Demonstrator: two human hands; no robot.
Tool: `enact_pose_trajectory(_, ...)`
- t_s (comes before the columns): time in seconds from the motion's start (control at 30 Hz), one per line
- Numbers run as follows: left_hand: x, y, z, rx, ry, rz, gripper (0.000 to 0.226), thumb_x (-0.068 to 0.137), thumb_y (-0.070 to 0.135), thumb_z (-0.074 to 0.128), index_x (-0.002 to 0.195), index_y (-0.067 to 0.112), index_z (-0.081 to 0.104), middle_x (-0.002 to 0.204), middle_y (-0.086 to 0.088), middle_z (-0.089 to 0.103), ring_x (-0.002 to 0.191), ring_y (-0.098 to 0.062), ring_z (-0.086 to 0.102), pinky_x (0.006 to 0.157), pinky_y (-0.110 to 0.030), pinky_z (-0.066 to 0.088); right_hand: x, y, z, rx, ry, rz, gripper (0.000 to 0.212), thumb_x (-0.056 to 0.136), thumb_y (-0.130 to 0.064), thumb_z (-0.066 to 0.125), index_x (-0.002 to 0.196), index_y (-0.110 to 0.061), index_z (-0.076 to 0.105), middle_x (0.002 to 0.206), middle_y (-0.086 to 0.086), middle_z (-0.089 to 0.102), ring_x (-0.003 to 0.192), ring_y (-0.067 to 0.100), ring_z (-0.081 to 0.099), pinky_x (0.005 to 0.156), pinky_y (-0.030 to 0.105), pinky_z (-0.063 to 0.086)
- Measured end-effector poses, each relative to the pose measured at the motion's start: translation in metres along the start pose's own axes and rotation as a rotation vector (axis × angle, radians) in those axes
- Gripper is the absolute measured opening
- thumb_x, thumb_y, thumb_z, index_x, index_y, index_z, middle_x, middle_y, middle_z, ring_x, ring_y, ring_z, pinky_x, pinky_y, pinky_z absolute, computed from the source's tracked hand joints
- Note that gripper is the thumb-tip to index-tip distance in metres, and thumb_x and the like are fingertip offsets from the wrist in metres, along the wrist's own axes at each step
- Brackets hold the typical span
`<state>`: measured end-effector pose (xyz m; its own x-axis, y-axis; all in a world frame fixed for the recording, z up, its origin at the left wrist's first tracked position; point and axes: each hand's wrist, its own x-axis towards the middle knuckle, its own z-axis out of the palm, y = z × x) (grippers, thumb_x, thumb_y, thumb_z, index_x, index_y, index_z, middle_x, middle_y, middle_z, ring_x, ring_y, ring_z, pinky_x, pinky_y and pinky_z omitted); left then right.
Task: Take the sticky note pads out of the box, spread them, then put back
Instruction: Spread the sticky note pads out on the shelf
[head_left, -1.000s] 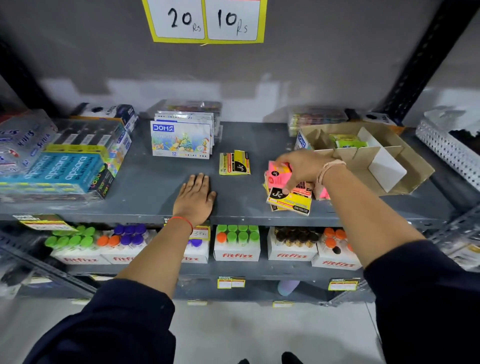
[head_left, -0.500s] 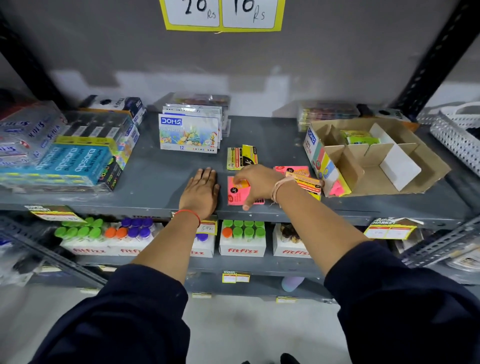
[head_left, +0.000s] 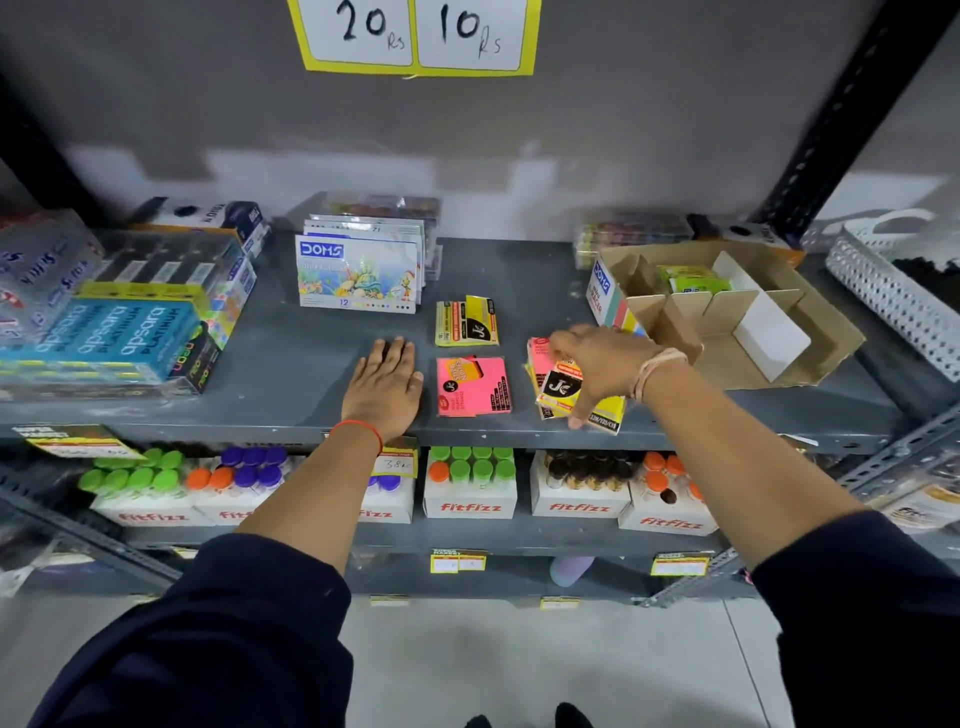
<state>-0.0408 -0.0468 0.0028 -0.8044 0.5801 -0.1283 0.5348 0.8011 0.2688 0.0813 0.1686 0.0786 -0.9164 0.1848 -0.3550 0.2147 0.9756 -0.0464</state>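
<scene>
A yellow sticky note pad (head_left: 466, 322) lies mid-shelf, and a pink pad (head_left: 472, 387) lies just in front of it. To their right sits a small stack of pads (head_left: 563, 392), yellow on top with pink beneath. My right hand (head_left: 602, 366) arches over this stack, fingers at its far edge and thumb at its near edge. My left hand (head_left: 385, 387) rests flat and open on the shelf, left of the pink pad. The open cardboard box (head_left: 821, 332) with dividers stands at the right and holds a green pad (head_left: 693, 280).
DOMS colour packs (head_left: 357, 275) stand behind the pads. Stacked pencil boxes (head_left: 119, 332) fill the shelf's left side. A perforated white basket (head_left: 893, 296) sits far right. Fitfizz bottle cartons (head_left: 470, 483) line the shelf below. The shelf's front edge (head_left: 467, 431) is close to the pads.
My right hand laid the pink pad down in the middle of the shelf, let it go and moved back right onto the stack. The left hand stayed put.
</scene>
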Motion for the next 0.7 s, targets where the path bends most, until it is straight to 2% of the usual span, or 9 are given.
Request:
enact_pose_trajectory(0.07, 0.000, 0.001, 0.000, 0.002, 0.003, 0.001, 0.051, 0.100, 0.025, 0.018, 0.148, 0.012, 0.005, 0.160, -0.002, 0.001, 0.148, -0.021, -0.005, 0.121, -0.036, 0.000, 0.001, 0.001, -0.003, 0.011, 0.024, -0.011, 0.079, 0.059, -0.031, 0.085, 0.125, -0.015, 0.044, 0.123, 0.012, 0.046, 0.112, 0.029, 0.050, 0.083, 0.032, 0.044)
enact_pose_trajectory(0.17, -0.001, 0.002, -0.001, -0.001, 0.010, 0.000, 0.051, 0.099, 0.025, 0.019, 0.148, 0.012, 0.006, 0.160, -0.002, 0.002, 0.148, -0.021, -0.004, 0.121, -0.036, 0.000, 0.004, 0.003, -0.010, 0.027, 0.013, -0.008, 0.069, 0.061, -0.029, 0.082, 0.121, -0.018, 0.051, 0.119, 0.010, 0.048, 0.107, 0.027, 0.052, 0.086, 0.036, 0.049)
enact_pose_trajectory(0.27, -0.002, 0.002, -0.001, 0.004, 0.029, 0.006, 0.052, 0.099, 0.026, 0.021, 0.147, 0.012, 0.008, 0.160, -0.003, 0.005, 0.148, -0.022, -0.001, 0.121, -0.037, 0.002, 0.007, 0.005, -0.029, 0.082, 0.025, -0.023, 0.063, 0.066, -0.024, 0.080, 0.122, -0.016, 0.052, 0.116, 0.010, 0.048, 0.110, 0.027, 0.050, 0.085, 0.033, 0.045)
enact_pose_trajectory(0.33, -0.002, 0.002, -0.001, 0.008, 0.045, 0.010, 0.051, 0.099, 0.027, 0.022, 0.147, 0.012, 0.010, 0.159, -0.004, 0.007, 0.148, -0.023, 0.001, 0.121, -0.037, 0.004, 0.013, 0.000, -0.046, 0.108, 0.087, -0.053, 0.064, 0.068, -0.019, 0.079, 0.125, -0.013, 0.050, 0.119, 0.012, 0.048, 0.111, 0.029, 0.049, 0.083, 0.030, 0.042)
enact_pose_trajectory(0.43, -0.001, 0.002, -0.001, 0.036, 0.028, -0.001, 0.052, 0.099, 0.027, 0.020, 0.147, 0.013, 0.007, 0.160, -0.003, 0.005, 0.148, -0.023, 0.000, 0.121, -0.037, 0.004, 0.033, -0.019, -0.064, 0.123, 0.154, -0.112, 0.070, 0.068, -0.017, 0.079, 0.129, -0.010, 0.046, 0.128, 0.013, 0.049, 0.114, 0.028, 0.050, 0.088, 0.030, 0.044)
enact_pose_trajectory(0.6, 0.001, -0.001, 0.004, 0.013, 0.066, 0.010, 0.052, 0.099, 0.027, 0.023, 0.147, 0.015, 0.010, 0.160, -0.003, 0.007, 0.148, -0.022, 0.002, 0.121, -0.037, 0.004, 0.080, -0.051, -0.063, 0.141, 0.114, -0.180, 0.069, 0.064, -0.012, 0.081, 0.123, -0.010, 0.045, 0.124, 0.011, 0.051, 0.111, 0.028, 0.052, 0.081, 0.030, 0.044)
enact_pose_trajectory(0.7, 0.003, -0.003, 0.006, 0.031, 0.068, 0.008, 0.055, 0.095, 0.034, 0.013, 0.147, 0.016, 0.009, 0.159, -0.002, 0.006, 0.148, -0.022, 0.002, 0.120, -0.036, 0.004, 0.105, -0.057, -0.054, 0.147, 0.092, -0.174, 0.066, 0.062, -0.012, 0.082, 0.119, -0.011, 0.049, 0.122, 0.010, 0.051, 0.110, 0.029, 0.053, 0.088, 0.035, 0.048)
